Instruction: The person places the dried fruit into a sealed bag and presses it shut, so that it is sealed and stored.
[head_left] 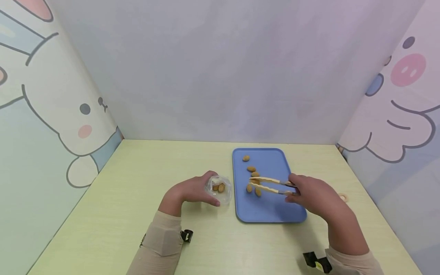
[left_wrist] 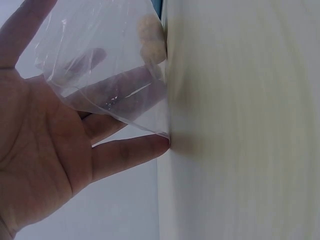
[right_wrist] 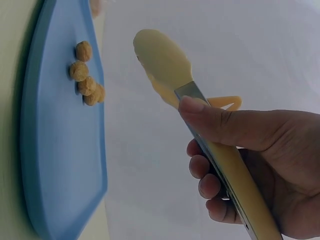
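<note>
In the head view my left hand (head_left: 197, 190) holds a clear plastic bag (head_left: 225, 195) between thumb and fingers. Brown nut-like pieces (head_left: 221, 188) lie in the bag. The left wrist view shows the fingers reaching behind the bag (left_wrist: 110, 65), the lowest fingertip at the tabletop. My right hand (head_left: 314, 195) grips tongs (head_left: 271, 190) with beige tips and metal arms, thumb pressing one arm in the right wrist view. The tong tips stand a little apart over several brown pieces (head_left: 258, 192) on the blue tray (head_left: 275, 212). Whether they pinch a piece I cannot tell.
The tray, with a raised rim, sits right of the bag on a pale wooden table (head_left: 120, 214). One brown piece (head_left: 246, 158) lies near its far left corner. A beige ring (head_left: 343, 197) shows beyond the right hand. Pale curtain walls (head_left: 220, 76) enclose the table.
</note>
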`<state>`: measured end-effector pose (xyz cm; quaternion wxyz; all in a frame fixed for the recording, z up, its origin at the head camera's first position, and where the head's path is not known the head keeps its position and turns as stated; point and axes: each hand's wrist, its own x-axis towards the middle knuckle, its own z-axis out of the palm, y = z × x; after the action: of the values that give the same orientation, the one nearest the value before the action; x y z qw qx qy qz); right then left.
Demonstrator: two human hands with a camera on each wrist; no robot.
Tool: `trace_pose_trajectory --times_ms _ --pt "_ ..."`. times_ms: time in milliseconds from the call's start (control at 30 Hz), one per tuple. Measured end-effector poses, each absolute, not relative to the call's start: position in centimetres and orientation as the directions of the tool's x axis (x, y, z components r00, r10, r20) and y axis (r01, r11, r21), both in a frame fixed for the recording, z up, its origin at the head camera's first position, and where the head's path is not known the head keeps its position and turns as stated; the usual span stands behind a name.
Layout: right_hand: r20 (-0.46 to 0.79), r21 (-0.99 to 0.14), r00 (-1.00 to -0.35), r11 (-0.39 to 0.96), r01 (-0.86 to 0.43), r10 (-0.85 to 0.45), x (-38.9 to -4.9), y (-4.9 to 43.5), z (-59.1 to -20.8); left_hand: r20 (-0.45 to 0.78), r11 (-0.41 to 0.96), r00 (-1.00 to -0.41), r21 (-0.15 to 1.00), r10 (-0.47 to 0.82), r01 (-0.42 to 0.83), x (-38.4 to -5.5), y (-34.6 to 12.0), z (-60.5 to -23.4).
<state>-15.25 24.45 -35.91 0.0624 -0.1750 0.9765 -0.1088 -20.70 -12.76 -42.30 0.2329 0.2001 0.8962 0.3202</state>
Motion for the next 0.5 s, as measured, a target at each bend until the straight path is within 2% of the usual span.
trace_pose_trajectory --times_ms 500 --pt "-0.064 -0.239 -0.916 0.897 -0.373 -0.397 -15.2 23.2 -36.2 -0.278 0.702 -0.808 0.679 0.52 0.217 -21.0 -12.8 -42.9"
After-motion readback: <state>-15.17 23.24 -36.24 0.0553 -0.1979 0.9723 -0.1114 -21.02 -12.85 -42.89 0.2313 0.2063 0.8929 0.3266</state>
